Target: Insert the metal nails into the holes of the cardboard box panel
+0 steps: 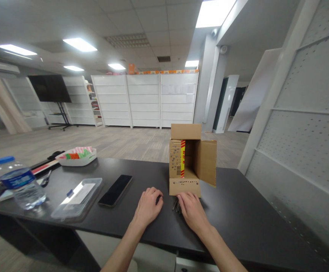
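Note:
A cardboard box [175, 158] stands on the dark table with its opening towards me and its flaps spread. Its lower flap [185, 186] hangs down in front and bears a row of small holes or nail heads. My right hand [192, 209] is at the bottom edge of that flap, fingers bent together; what they hold is hidden. Several thin metal nails [177, 206] lie just left of its thumb. To the left, my left hand [149, 204] rests on the table with curled fingers, and whatever is in them cannot be made out.
On the left lie a black phone [115, 190], a clear plastic case [78, 198] and a water bottle [21, 183]. Behind them sits a white basket [78, 158] with colourful packets. A perforated white panel [303, 124] rises along the right of the table [238, 219].

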`<state>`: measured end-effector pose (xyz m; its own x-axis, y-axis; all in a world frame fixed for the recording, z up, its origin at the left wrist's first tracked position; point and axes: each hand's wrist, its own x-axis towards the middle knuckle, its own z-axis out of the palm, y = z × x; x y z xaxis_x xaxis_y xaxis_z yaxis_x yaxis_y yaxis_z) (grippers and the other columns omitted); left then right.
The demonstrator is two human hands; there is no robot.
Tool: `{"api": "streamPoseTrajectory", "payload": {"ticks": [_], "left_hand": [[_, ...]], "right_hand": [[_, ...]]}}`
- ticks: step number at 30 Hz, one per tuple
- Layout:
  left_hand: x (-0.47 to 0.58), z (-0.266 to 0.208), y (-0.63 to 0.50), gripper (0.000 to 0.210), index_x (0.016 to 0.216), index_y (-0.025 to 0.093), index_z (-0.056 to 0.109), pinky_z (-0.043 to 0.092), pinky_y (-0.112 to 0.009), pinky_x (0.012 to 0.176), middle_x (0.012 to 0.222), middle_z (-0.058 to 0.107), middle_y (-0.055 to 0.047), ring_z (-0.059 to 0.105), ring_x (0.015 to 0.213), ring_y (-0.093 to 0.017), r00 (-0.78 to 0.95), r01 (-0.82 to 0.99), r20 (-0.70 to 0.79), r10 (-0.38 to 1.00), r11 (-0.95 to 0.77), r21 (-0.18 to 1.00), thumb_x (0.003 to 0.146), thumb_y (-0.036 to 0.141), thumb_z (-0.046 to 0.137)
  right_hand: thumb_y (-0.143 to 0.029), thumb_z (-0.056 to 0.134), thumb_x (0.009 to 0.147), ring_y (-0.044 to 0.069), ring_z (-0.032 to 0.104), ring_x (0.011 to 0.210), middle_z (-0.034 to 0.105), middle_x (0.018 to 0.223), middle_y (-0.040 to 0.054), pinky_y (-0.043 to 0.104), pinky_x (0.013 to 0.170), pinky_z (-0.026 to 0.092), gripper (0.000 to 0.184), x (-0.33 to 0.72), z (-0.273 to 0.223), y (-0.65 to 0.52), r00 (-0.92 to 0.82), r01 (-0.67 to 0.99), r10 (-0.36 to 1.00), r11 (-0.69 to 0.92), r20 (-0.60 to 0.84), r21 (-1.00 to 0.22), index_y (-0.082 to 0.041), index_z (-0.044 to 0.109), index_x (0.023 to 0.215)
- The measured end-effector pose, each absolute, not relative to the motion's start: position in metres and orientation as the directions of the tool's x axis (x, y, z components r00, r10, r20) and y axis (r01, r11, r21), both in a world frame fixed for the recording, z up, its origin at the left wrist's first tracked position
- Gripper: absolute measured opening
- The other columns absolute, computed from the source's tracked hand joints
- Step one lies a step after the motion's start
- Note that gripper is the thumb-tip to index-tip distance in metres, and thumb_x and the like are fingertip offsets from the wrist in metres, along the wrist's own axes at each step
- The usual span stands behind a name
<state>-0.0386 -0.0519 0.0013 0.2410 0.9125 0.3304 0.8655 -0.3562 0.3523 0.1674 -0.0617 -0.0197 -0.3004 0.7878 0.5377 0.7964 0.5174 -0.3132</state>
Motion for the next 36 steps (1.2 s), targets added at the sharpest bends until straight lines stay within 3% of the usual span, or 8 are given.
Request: {"api": "streamPoseTrajectory", "payload": {"ticks": [11,18,24,36], "left_hand": [[-0.039,0.003,-0.050,0.019,0.094,0.022,0.068,0.041,-0.035,0.087,0.102,0.067,-0.005,0.058,0.101,-0.021,0.223,0.859,0.304,0.926,-0.334,0.389,0.091,0.020,0.050],[-0.040,0.003,-0.050,0.020,0.094,0.022,0.069,0.041,-0.035,0.088,0.102,0.067,-0.005,0.057,0.102,-0.022,0.221,0.853,0.300,0.928,-0.333,0.402,0.092,0.020,0.049],[-0.039,0.003,-0.051,0.018,0.093,0.022,0.068,0.042,-0.035,0.086,0.102,0.067,-0.005,0.058,0.101,-0.021,0.225,0.859,0.308,0.924,-0.338,0.385,0.092,0.021,0.050],[-0.040,0.001,-0.050,0.018,0.095,0.022,0.068,0.042,-0.035,0.086,0.102,0.067,-0.005,0.058,0.100,-0.021,0.241,0.860,0.317,0.917,-0.353,0.367,0.092,0.021,0.050]], "right_hand": [[-0.039,0.036,0.104,0.023,0.061,0.093,0.068,0.095,0.0077,0.035,0.086,0.046,0.034,0.161,-0.016,-0.039,0.065,0.512,0.756,0.535,0.652,-0.672,-0.021,0.064,0.096],[-0.052,0.039,0.100,0.024,0.065,0.087,0.071,0.092,0.0090,0.037,0.081,0.049,0.043,0.167,-0.023,-0.028,0.313,0.372,0.782,0.421,0.539,-0.827,-0.019,0.066,0.098],[-0.052,0.042,0.099,0.024,0.065,0.086,0.071,0.089,0.0089,0.037,0.081,0.051,0.040,0.167,-0.024,-0.028,0.306,0.322,0.788,0.442,0.534,-0.837,-0.019,0.066,0.097],[-0.044,0.042,0.099,0.023,0.065,0.088,0.070,0.092,0.0086,0.036,0.083,0.050,0.035,0.167,-0.023,-0.029,0.250,0.375,0.780,0.469,0.574,-0.800,-0.018,0.065,0.098]]}}
